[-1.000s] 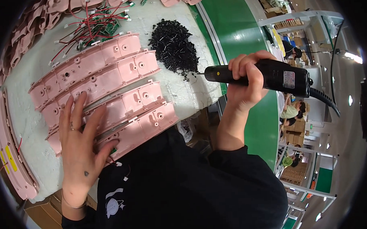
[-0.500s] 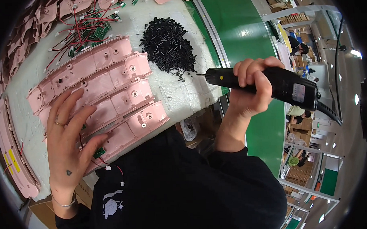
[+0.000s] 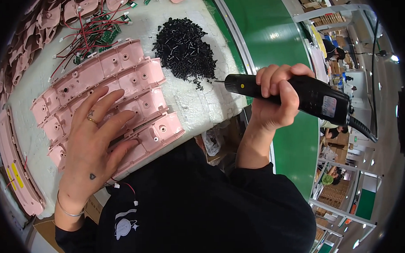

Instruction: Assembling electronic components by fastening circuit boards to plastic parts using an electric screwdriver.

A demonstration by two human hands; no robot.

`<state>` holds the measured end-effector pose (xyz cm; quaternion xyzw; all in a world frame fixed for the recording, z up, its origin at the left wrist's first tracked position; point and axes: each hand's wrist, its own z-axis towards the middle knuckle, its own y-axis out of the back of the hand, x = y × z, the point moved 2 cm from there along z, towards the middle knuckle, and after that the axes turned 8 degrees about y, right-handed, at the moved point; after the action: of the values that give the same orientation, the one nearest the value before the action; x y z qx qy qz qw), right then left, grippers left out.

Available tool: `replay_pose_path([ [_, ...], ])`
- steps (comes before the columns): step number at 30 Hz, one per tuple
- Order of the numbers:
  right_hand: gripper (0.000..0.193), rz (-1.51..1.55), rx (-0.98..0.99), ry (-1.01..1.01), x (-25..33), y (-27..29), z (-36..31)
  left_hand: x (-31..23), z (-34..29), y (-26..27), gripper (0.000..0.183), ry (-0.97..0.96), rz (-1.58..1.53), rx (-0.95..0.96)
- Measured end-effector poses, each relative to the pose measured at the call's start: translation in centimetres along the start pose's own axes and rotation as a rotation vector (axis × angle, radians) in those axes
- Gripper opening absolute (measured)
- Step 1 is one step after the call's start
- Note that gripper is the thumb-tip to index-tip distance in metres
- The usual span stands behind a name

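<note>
Several curved pink plastic housings (image 3: 106,63) lie side by side in a row on the pale foam-like work surface. Over the nearer ones spreads my left hand (image 3: 89,144), fingers apart and holding nothing; whether its fingertips touch the plastic I cannot tell. It hides part of the nearest housing (image 3: 164,128), from whose lower edge a thin wire with a white connector (image 3: 135,203) hangs. Raised at the right, my right hand (image 3: 277,95) is wrapped round a black electric screwdriver (image 3: 315,96). Its thin bit points left, near the heap of small black screws (image 3: 184,49).
Green circuit boards with red and black wires (image 3: 105,36) lie tangled behind the housings. More pink parts (image 3: 30,47) are piled at the far left, and a long pink piece with yellow strips (image 3: 19,173) lies left. A green conveyor belt (image 3: 270,35) runs along the right.
My left hand has shifted right and slightly away from the left edge across the housings, now covering the green board seen before. My right hand and the screwdriver have barely moved.
</note>
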<state>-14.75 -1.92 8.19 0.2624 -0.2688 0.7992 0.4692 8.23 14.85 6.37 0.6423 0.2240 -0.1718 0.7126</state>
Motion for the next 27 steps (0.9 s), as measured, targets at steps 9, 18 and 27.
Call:
replay_pose_path([
  [9, 0.028, -0.109, -0.051, -0.054, -1.4, -0.2, -0.7, -0.5, 0.7, -0.6, 0.039, -0.025, -0.055, 0.004],
  [18, 0.030, 0.029, -0.028, 0.010, -0.8, 0.5, -0.2, -0.1, 0.7, -0.7, 0.039, -0.007, -0.040, 0.014],
  [27, 0.033, 0.145, -0.033, 0.042, 0.8, 0.4, 0.0, -1.5, 4.7, -1.5, 0.036, -0.205, -0.080, 0.046],
])
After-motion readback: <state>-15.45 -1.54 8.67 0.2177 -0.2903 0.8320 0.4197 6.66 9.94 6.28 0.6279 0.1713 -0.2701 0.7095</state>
